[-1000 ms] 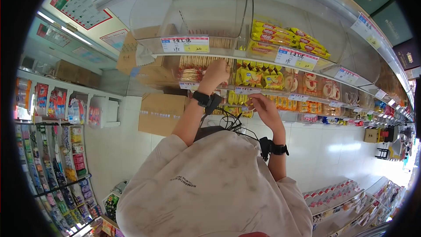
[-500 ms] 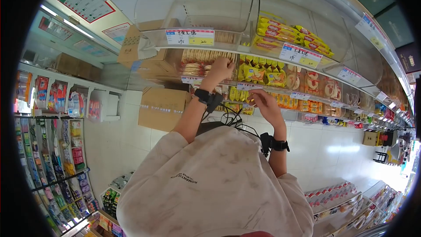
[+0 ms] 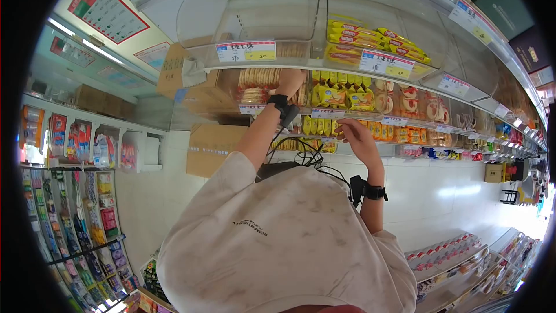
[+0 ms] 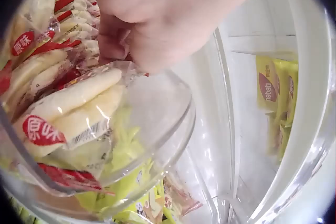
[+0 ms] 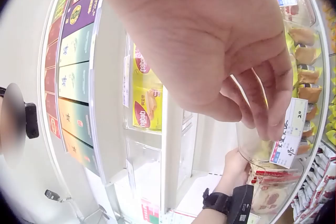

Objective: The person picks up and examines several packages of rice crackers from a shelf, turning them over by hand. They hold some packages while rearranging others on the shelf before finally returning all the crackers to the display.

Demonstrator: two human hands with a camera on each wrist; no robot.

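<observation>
My left hand point(image 3: 291, 83) reaches into the clear bin of wrapped rice crackers point(image 3: 259, 77), its fingers partly hidden by the shelf edge above. In the left wrist view, the curled fingers of this hand point(image 4: 157, 19) pinch the wrapper corner of a cracker pack point(image 4: 79, 98) with a red label; the fingertips are partly hidden. More packs point(image 4: 71, 11) stand in a row beside it. My right hand point(image 3: 359, 139) hangs in front of the lower shelf, fingers loosely bent and holding nothing. The right wrist view shows this hand point(image 5: 210, 45) near a price tag point(image 5: 290, 134).
Yellow snack packs point(image 3: 330, 97) fill the bin to the right of the crackers. Above is a shelf with yellow wafer packs point(image 3: 353, 37) and a price tag point(image 3: 246, 51). Cardboard boxes point(image 3: 215, 149) stand at the left; black cables point(image 3: 307, 153) hang before my body.
My left hand has gone further in under the upper shelf edge, so less of its fingers shows. My right hand stays nearly where it was, and the head view has shifted slightly.
</observation>
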